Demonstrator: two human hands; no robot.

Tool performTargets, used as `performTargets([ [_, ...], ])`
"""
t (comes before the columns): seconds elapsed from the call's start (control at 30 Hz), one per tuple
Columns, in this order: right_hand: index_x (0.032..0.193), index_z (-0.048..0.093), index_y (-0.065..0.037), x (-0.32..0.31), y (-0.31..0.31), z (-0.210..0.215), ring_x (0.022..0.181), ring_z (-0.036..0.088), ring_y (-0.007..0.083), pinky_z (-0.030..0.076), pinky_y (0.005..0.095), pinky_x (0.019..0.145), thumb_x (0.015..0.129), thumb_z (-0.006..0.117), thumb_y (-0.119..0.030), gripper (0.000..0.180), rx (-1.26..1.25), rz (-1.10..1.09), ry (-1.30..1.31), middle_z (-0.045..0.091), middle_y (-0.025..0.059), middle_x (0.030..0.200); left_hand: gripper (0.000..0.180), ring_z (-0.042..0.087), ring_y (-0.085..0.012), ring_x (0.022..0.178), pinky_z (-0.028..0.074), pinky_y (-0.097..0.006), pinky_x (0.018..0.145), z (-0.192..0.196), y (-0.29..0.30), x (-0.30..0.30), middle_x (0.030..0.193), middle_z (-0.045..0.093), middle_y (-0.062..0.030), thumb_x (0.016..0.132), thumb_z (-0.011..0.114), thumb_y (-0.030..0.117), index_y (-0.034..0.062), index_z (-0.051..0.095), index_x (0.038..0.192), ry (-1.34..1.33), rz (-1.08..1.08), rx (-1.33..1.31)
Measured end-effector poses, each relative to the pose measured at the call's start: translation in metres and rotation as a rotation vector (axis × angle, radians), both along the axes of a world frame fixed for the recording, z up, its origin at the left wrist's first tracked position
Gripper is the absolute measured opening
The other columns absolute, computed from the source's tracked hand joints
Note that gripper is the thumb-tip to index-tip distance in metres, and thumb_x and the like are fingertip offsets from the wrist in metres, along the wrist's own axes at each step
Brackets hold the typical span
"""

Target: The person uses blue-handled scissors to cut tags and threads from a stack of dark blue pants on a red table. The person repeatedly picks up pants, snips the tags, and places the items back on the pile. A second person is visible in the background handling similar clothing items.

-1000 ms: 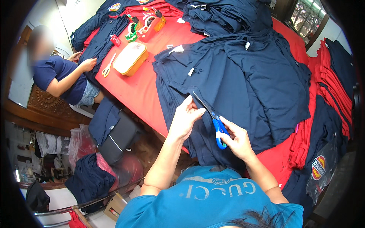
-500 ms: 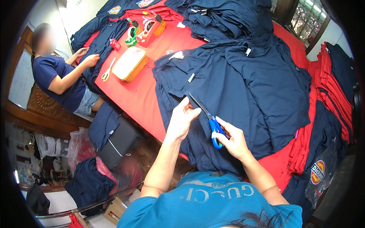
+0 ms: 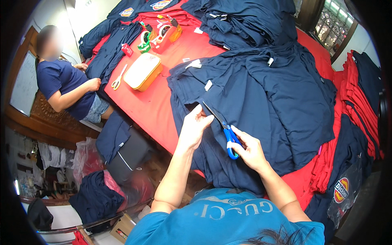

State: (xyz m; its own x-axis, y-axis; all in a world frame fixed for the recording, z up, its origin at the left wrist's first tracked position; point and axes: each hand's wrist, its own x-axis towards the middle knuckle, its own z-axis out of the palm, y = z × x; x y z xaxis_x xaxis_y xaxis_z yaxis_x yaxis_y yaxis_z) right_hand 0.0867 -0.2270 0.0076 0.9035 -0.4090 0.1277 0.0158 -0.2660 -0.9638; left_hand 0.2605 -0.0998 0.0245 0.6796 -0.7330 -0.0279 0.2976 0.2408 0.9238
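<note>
My right hand (image 3: 250,152) is closed around the blue handles of a pair of scissors (image 3: 227,132). The dark blades point up and to the left, parted slightly if at all; I cannot tell. Close by the blade tips, my left hand (image 3: 195,127) is closed in a pinch at the edge of a navy garment (image 3: 261,106). The garment lies spread over the red-covered table and hangs over its near edge. A small white tag (image 3: 208,85) shows on the cloth just beyond my left hand.
A yellow box with a pale lid (image 3: 142,72), yellow-handled scissors (image 3: 119,77) and tape dispensers (image 3: 162,37) stand on the red table cover (image 3: 134,106). Navy garments (image 3: 245,24) are heaped at the back. A co-worker (image 3: 67,83) is at the left. Folded red garments (image 3: 354,98) are stacked right.
The view has shifted slightly. The co-worker's hands have drawn back from the navy garment at the left toward their body. My hands and the scissors have hardly moved.
</note>
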Motion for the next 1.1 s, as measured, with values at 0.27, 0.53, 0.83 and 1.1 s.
performTargets([
  [0.27,0.133,0.053,0.000,0.004,-0.009,0.008,0.077,0.060,0.0107,0.050,0.0247,0.065,0.089,0.065,-0.014,0.048,0.136,0.021,0.173,0.066,0.0092,0.100,0.030,0.051,-0.0048,0.081,0.041,-0.020,0.067,-0.001,-0.002,0.005,0.103,0.061,-0.0004,0.086,0.064,-0.001,0.0020,0.058,0.115,0.082,0.074,0.006],
  [0.53,0.135,0.052,-0.001,0.010,-0.006,0.002,0.075,0.059,0.0108,0.048,0.0235,0.060,0.089,0.065,-0.015,0.050,-0.159,0.028,-0.031,0.066,0.0085,0.098,0.029,0.055,-0.0068,0.087,0.046,-0.022,0.077,0.013,0.002,0.006,0.101,0.060,-0.0012,0.088,0.064,0.002,0.0025,0.058,0.116,-0.020,0.058,0.030],
  [0.83,0.131,0.057,-0.003,0.012,-0.009,0.004,0.061,0.054,0.0053,0.047,0.0216,0.053,0.089,0.062,-0.010,0.043,0.213,0.028,0.073,0.065,0.0032,0.085,0.038,0.055,-0.0097,0.096,0.045,-0.026,0.086,0.010,-0.003,0.007,0.110,0.059,-0.0030,0.087,0.062,-0.001,0.0022,0.053,0.124,0.118,0.094,-0.022],
  [1.1,0.139,0.045,0.001,0.000,-0.024,0.013,0.067,0.061,0.0102,0.050,0.0229,0.055,0.093,0.061,-0.015,0.052,0.526,0.080,0.012,0.066,0.0086,0.095,0.066,0.052,-0.0143,0.113,0.046,-0.031,0.092,0.020,-0.001,0.019,0.133,0.049,-0.0067,0.085,0.059,-0.006,0.0077,0.034,0.144,0.113,-0.013,-0.079],
])
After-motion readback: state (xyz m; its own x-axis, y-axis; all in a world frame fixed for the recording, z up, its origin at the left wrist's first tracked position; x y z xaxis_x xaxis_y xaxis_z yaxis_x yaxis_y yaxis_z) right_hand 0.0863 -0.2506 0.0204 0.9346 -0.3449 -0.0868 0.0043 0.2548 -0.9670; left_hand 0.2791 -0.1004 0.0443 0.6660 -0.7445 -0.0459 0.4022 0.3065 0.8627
